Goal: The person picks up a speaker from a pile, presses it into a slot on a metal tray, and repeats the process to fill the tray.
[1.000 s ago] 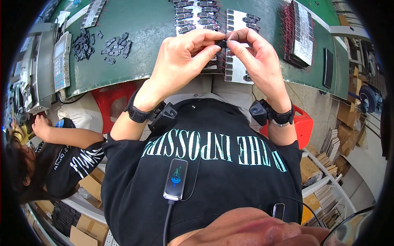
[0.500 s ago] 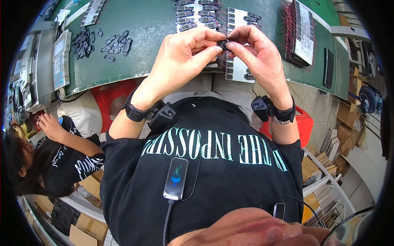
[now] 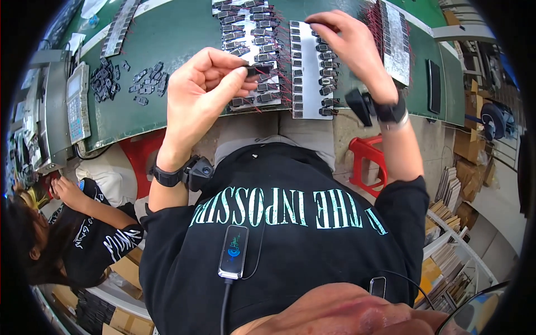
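Observation:
My left hand [image 3: 207, 92] is closed in a pinch on a small black part [image 3: 258, 71], slightly blurred. It hangs above a pale plate [image 3: 245, 33] covered with rows of similar black parts that have thin red wires. My right hand [image 3: 354, 47] is over the far end of a second, silvery plate [image 3: 308, 84]. Thumb and index finger come together there, and whatever is between them cannot be made out. Dark rectangular pieces line this plate's left edge, and black parts with red wires line its right edge.
Loose black parts [image 3: 105, 81] lie in piles on the left of the green table [image 3: 184, 44]. A stack of wired plates [image 3: 393, 44] and a black slab [image 3: 434, 86] are at right. A grey device with keypad [image 3: 78, 103] stands left; another person [image 3: 84, 223] sits there.
My hands have moved apart. The left has drawn left with the black part; the right has reached farther away over the silvery plate. My view has shifted a little.

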Tool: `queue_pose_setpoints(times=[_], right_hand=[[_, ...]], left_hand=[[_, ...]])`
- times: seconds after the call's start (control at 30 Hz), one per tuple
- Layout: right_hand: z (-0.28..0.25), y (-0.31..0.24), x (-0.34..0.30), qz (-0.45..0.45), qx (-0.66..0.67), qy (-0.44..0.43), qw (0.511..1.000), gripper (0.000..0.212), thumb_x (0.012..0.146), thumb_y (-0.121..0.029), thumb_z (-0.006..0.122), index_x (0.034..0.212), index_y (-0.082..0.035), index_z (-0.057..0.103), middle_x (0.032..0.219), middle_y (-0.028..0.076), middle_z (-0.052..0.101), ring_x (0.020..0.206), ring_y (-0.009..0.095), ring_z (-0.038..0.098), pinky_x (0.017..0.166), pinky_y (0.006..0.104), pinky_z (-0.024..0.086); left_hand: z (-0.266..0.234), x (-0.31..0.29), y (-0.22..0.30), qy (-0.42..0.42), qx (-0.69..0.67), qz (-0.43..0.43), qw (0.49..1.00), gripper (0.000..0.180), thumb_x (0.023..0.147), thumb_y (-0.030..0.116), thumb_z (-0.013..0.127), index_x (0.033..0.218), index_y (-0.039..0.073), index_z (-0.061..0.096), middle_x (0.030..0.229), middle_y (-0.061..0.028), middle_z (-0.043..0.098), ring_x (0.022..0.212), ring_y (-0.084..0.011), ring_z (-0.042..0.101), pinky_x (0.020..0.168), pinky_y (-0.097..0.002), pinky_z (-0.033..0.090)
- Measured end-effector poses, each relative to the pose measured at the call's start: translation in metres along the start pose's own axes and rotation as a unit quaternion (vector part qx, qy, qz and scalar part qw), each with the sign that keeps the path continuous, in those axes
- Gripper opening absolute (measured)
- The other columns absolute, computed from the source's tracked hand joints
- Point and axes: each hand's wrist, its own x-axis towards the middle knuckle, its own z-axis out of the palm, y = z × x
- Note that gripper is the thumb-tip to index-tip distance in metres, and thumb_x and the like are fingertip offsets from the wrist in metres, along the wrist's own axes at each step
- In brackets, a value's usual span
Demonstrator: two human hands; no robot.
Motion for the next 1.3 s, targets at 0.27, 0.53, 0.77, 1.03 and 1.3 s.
queue_pose_setpoints(times=[0.27,0.53,0.77,1.03,1.3], right_hand=[[0.022,0.033,0.042,-0.069,-0.131,-0.1,0.984,0.021,0.089,-0.018,0.065,0.105,-0.004,0.071,0.097,0.014,0.068,0.089,0.03,0.067,0.081,0.0337,0.053],[0.012,0.031,0.045,-0.003,-0.087,-0.043,0.995,0.02,0.088,-0.01,0.063,0.104,-0.001,0.068,0.098,0.016,0.069,0.089,0.029,0.067,0.081,0.0351,0.052],[-0.053,-0.005,-0.015,0.111,0.309,0.169,0.93,0.024,0.09,-0.01,0.063,0.113,-0.001,0.067,0.092,0.005,0.068,0.079,0.011,0.062,0.072,0.0284,0.052],[-0.044,0.0,-0.116,0.13,0.515,0.225,0.817,0.018,0.101,-0.009,0.053,0.116,0.0,0.058,0.11,0.017,0.067,0.089,0.018,0.068,0.087,0.0362,0.056],[-0.024,0.007,-0.134,0.169,0.457,0.259,0.834,0.015,0.1,-0.006,0.056,0.113,-0.001,0.058,0.104,0.012,0.067,0.084,0.015,0.066,0.083,0.0334,0.055]], left_hand=[[-0.007,0.008,0.002,0.067,0.017,0.047,0.996,0.014,0.095,0.003,0.062,0.107,-0.006,0.061,0.095,-0.0116,0.071,0.088,-0.016,0.072,0.076,-0.0245,0.058],[-0.002,0.056,0.006,0.029,0.206,0.11,0.972,0.015,0.092,0.008,0.065,0.105,0.001,0.069,0.097,-0.006,0.072,0.089,-0.0144,0.069,0.076,-0.0262,0.054],[0.032,0.142,-0.009,-0.036,0.373,0.199,0.906,0.024,0.082,0.009,0.064,0.103,0.001,0.073,0.091,-0.0171,0.072,0.084,-0.0358,0.069,0.076,-0.0411,0.055],[0.047,0.165,-0.031,-0.065,0.544,0.202,0.812,0.019,0.08,0.017,0.064,0.088,0.005,0.076,0.085,-0.015,0.071,0.085,-0.0345,0.065,0.084,-0.0453,0.05],[0.048,0.165,-0.034,-0.065,0.602,0.325,0.726,0.014,0.079,0.018,0.066,0.084,0.008,0.075,0.078,-0.0126,0.068,0.089,-0.0307,0.06,0.088,-0.0417,0.043]])
